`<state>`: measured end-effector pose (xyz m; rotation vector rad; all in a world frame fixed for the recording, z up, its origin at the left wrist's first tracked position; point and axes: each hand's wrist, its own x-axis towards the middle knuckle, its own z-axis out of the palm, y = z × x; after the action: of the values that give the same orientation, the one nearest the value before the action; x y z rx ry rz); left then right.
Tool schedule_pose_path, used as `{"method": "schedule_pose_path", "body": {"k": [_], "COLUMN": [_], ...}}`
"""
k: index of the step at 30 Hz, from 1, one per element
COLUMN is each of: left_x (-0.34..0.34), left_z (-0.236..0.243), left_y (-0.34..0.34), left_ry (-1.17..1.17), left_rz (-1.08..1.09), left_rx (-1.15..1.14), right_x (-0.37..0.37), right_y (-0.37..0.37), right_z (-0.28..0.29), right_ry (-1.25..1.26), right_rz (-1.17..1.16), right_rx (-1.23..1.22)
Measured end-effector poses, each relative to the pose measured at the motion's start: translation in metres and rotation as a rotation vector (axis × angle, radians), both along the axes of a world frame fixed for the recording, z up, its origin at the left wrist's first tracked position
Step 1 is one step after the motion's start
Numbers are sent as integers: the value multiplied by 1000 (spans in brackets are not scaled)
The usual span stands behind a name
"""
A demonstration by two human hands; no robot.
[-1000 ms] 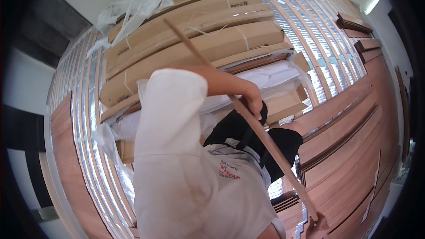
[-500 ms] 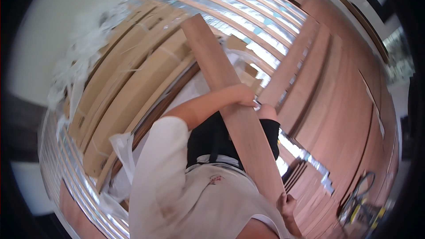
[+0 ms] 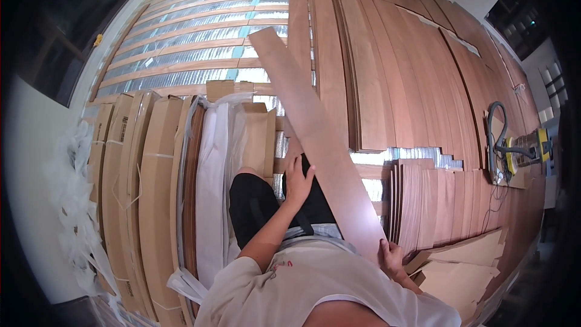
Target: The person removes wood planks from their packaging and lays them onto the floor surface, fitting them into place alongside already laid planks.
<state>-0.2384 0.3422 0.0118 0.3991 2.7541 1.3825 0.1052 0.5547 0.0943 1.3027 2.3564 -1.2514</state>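
Observation:
A long reddish-brown floorboard (image 3: 330, 139) slants across in front of me, its far end up and to the left, its near end by my right side. My right hand (image 3: 392, 257) grips the board's right edge near that end, thumb on top. At the board's left edge, about midway, is my left hand (image 3: 299, 180), fingers stretched out and parted. Whether its thumb touches the edge I cannot tell. Under and beyond the board lie laid floorboards (image 3: 387, 72) and a loose stack of boards (image 3: 357, 85).
Cardboard board cartons (image 3: 160, 188) lie side by side at the left, near white plastic wrap (image 3: 212, 175). Wooden battens (image 3: 193, 48) cross silver foil at the far left. A yellow-and-black vacuum cleaner (image 3: 526, 148) with a hose stands at the right, above cardboard sheets (image 3: 460, 272).
My left hand has let go of the board's right edge and come back across to its left edge. My view has turned, and the right hand still holds the near end.

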Motion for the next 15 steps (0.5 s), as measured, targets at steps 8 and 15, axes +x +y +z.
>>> {"method": "schedule_pose_path", "body": {"k": [8,15], "left_x": [28,87], "left_z": [57,22], "left_y": [17,57], "left_ry": [-130,-1157], "left_rz": [-392,-633], "left_rx": [288,417], "right_x": [-43,-81], "right_y": [-5,41], "right_z": [0,-26], "right_ry": [183,220], "right_rz": [-228,-326], "right_rx": [-193,-257]}}
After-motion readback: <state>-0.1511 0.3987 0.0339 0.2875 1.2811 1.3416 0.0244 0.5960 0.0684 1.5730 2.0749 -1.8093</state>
